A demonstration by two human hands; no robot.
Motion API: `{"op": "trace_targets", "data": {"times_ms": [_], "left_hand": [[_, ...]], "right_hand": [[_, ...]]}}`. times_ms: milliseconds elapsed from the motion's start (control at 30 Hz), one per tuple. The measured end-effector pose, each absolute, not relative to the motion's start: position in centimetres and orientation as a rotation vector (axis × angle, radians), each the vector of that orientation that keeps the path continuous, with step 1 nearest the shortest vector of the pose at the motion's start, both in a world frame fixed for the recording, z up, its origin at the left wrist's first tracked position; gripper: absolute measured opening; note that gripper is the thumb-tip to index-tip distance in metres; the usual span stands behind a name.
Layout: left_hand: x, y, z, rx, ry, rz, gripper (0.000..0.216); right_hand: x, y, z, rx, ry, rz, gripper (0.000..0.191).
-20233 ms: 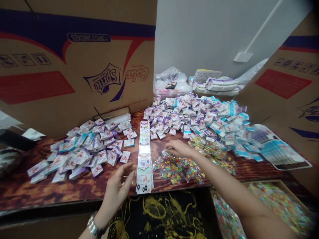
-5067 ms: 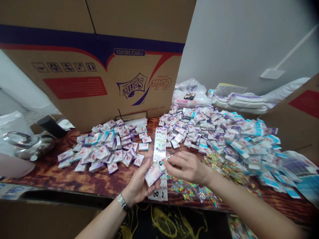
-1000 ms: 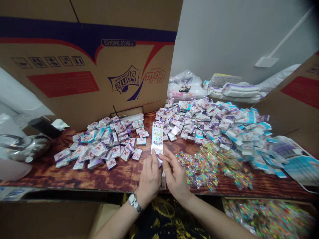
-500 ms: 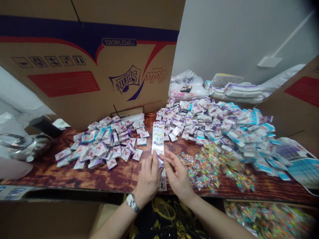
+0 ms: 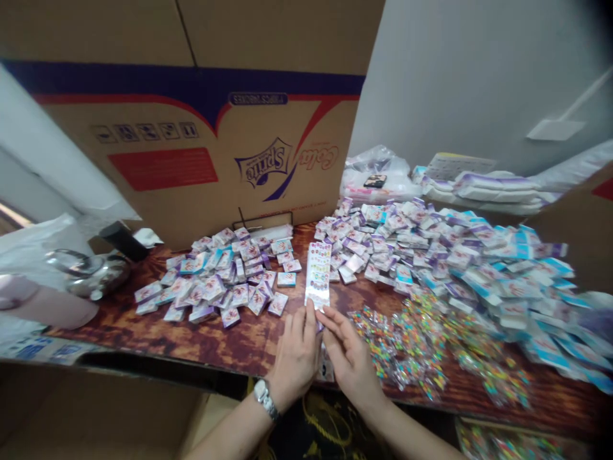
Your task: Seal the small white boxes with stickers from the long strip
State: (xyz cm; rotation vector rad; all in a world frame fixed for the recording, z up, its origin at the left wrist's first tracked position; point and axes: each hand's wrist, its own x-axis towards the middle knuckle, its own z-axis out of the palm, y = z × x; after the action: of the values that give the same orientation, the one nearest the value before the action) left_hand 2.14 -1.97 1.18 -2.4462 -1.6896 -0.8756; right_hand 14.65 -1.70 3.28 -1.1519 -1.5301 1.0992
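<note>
My left hand, with a watch on its wrist, meets my right hand at the table's front. Between their pinched fingertips is a small purple-and-white box, mostly hidden by the fingers. Just beyond the fingertips lies a long strip of colourful stickers, its near end covered by my hands. Another printed piece shows below, between the wrists. To the left is a pile of small folded boxes; a larger pile of boxes spreads to the right.
Clear packets of colourful candy lie right of my hands. A big carton stands behind. At left are a metal kettle and a pink bottle. Plastic bags and stacked packs sit by the wall.
The view has turned left, so everything appears farther right. My hands stay together at the strip's near end, and less of the purple-and-white box shows between the fingers.
</note>
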Motion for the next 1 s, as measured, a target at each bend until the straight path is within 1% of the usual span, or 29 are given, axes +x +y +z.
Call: {"op": "trace_targets", "data": {"times_ms": [67, 100, 200, 267, 300, 367, 433, 500, 567, 633, 700, 833, 1000], "left_hand": [[1.3, -1.6, 0.9, -2.445, -1.66, -0.835, 0.059], [0.4, -1.0, 1.0, -2.441, -1.634, -0.807, 0.057], [-4.4, 2.3, 2.7, -2.318, -1.62, -0.712, 0.049], [-8.4, 5.5, 4.7, -2.128, -1.741, -0.657, 0.046], [-10.0, 7.1, 5.7, -2.052, -1.779, -0.635, 0.048], [-11.8, 9.3, 7.6, -1.945, -1.796, -0.652, 0.059], [-11.1, 9.4, 8.3, -1.966, -1.745, -0.731, 0.062], [-8.4, 7.3, 7.5, -2.202, -1.617, -0.796, 0.053], [-4.9, 3.9, 5.3, -2.568, -1.485, -0.736, 0.04], [-1.9, 0.7, 2.6, -2.776, -1.39, -0.633, 0.034], [0.0, -1.6, 0.3, -2.833, -1.405, -0.598, 0.031], [0.5, -2.8, -1.9, -2.824, -1.426, -0.574, 0.035], [0.2, -2.5, -1.9, -2.827, -1.419, -0.528, 0.036]], "right_hand": [[14.8, -1.1, 3.3, -1.146, -1.534, 1.17, 0.036], [14.9, -0.8, 3.4, -1.154, -1.574, 1.152, 0.038], [15.7, 0.9, 4.3, -1.173, -1.783, 0.9, 0.046], [16.4, 2.7, 4.7, -1.148, -1.919, 0.708, 0.046], [16.8, 3.8, 4.7, -1.143, -1.967, 0.645, 0.044], [17.6, 6.3, 4.2, -1.164, -2.044, 0.558, 0.042], [18.4, 8.6, 3.2, -1.184, -2.164, 0.488, 0.044], [18.9, 10.3, 1.8, -1.168, -2.335, 0.457, 0.053], [19.1, 11.4, 0.4, -1.126, -2.506, 0.468, 0.063], [19.1, 11.8, -0.7, -1.093, -2.618, 0.486, 0.07], [18.7, 11.9, -1.5, -1.093, -2.665, 0.476, 0.073], [17.9, 11.5, -1.9, -1.145, -2.661, 0.424, 0.063], [17.3, 10.8, -1.8, -1.143, -2.653, 0.37, 0.049]]}}
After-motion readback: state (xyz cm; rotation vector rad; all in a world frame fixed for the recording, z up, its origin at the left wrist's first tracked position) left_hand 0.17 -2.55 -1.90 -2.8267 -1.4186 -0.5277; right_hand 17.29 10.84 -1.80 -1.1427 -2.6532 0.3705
